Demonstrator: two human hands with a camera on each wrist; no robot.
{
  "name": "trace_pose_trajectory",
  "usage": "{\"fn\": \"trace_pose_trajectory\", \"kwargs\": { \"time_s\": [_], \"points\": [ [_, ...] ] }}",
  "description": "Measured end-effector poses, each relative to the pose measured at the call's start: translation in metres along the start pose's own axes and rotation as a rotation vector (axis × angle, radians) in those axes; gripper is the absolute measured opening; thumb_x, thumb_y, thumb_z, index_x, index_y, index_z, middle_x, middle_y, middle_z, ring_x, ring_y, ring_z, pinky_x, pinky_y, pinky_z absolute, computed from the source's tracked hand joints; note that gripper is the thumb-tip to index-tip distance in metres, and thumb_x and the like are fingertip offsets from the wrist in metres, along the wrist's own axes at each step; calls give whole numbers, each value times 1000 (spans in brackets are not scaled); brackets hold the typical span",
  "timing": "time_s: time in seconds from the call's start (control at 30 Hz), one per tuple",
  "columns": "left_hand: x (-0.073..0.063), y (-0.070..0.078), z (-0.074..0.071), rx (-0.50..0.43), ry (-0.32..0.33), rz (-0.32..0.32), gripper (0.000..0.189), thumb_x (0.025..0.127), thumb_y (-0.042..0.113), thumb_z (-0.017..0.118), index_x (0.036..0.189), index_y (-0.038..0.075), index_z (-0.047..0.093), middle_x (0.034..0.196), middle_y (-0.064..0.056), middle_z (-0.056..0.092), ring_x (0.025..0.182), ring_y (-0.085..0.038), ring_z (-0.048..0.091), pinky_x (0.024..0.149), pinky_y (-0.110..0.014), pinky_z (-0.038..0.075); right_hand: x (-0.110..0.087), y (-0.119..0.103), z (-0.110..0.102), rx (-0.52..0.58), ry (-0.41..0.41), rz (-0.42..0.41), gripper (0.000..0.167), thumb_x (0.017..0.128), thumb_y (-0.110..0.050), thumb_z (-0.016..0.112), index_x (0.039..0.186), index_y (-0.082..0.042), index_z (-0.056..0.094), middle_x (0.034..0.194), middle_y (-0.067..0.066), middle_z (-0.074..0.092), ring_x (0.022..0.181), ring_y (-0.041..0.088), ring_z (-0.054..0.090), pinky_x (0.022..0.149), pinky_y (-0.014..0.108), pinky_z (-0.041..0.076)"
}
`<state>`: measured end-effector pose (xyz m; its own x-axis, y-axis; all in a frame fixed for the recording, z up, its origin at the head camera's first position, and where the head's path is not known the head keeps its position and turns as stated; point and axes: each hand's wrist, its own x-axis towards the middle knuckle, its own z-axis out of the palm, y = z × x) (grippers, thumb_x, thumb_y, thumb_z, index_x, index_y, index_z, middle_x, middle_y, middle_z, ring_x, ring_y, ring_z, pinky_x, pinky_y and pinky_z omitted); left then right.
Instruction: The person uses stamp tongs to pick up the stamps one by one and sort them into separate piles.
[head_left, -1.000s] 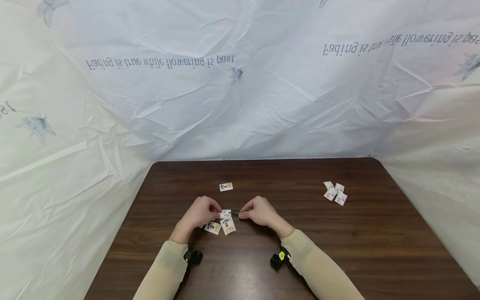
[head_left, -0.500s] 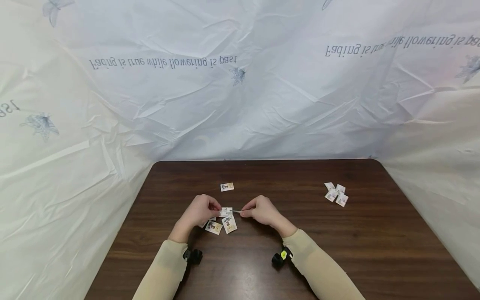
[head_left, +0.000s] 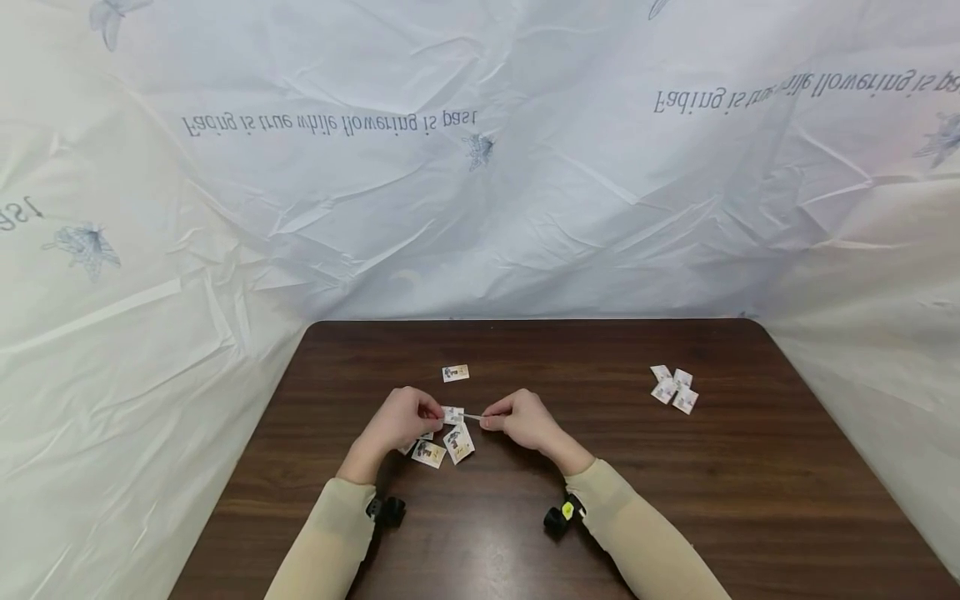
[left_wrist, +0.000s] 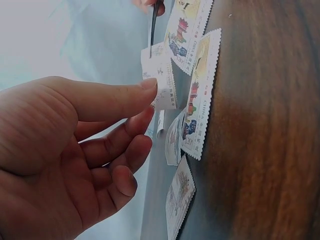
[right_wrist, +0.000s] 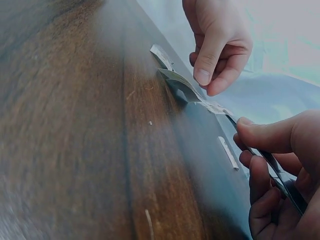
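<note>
In the head view my left hand pinches one edge of a small white printed stamp between thumb and forefinger. My right hand holds slim dark tweezers, whose tips meet the stamp's other end. Both hands are just above the table. Below and beside the held stamp lie several loose stamps with perforated edges; one coloured stamp shows red and blue figures and printed lettering. Part of the loose group is hidden behind my left hand in the head view.
A single stamp lies beyond the hands. Several more stamps form a small cluster toward the far right of the dark wooden table. A white printed sheet hangs behind the table's far edge.
The held stamp and tweezer tips have moved slightly up and away, so more of the loose stamp below shows apart from it. Both hands keep their grips.
</note>
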<state>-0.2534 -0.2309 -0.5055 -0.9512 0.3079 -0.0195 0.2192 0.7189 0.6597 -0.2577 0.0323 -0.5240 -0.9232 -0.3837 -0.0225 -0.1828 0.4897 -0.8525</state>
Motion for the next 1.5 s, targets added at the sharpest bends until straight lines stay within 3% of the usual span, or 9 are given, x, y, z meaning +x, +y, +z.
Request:
{"fn": "trace_pose_trajectory", "kwargs": {
  "time_s": [0.33, 0.73, 1.1, 1.3, 1.5],
  "points": [
    [-1, 0, 0, -7, -4, -3, 7, 89, 6, 86, 89, 12, 83, 78, 7, 70, 69, -11, 61, 66, -31, 53, 2, 3, 2, -18, 19, -30, 8, 95, -21, 83, 97, -14, 87, 92, -3, 80, 82, 11, 67, 74, 34, 53],
    [-2, -1, 0, -8, -8, 0, 7, 90, 7, 86, 88, 13, 82, 78, 8, 70, 69, -10, 61, 66, -32, 53, 3, 6, 5, -125, 49, -87, 7, 95, -21, 83, 99, -16, 87, 91, -6, 78, 84, 12, 67, 76, 37, 54],
    [-1, 0, -1, 6, 2, 6, 6, 90, 7, 86, 89, 12, 83, 78, 7, 70, 69, -10, 61, 66, -31, 53, 0, 6, 6, -251, 83, -179, 11, 95, -20, 83, 105, -15, 88, 79, -9, 62, 64, 9, 52, 59, 29, 42],
    [-1, 2, -3, 4, 3, 11, 6, 87, 8, 88, 91, 7, 83, 76, 8, 68, 68, -10, 60, 65, -31, 52, 2, 8, 6, -241, 103, -171, 12, 95, -22, 84, 105, -17, 88, 79, -10, 64, 66, 7, 54, 61, 28, 45],
    [-1, 5, -3, -1, 16, -14, 7, 89, 6, 86, 89, 12, 82, 75, 7, 68, 69, -11, 60, 66, -31, 52, 3, 10, 3, -158, 116, -134, 11, 94, -21, 85, 103, -15, 88, 84, -6, 72, 74, 9, 62, 66, 31, 50]
  ]
}}
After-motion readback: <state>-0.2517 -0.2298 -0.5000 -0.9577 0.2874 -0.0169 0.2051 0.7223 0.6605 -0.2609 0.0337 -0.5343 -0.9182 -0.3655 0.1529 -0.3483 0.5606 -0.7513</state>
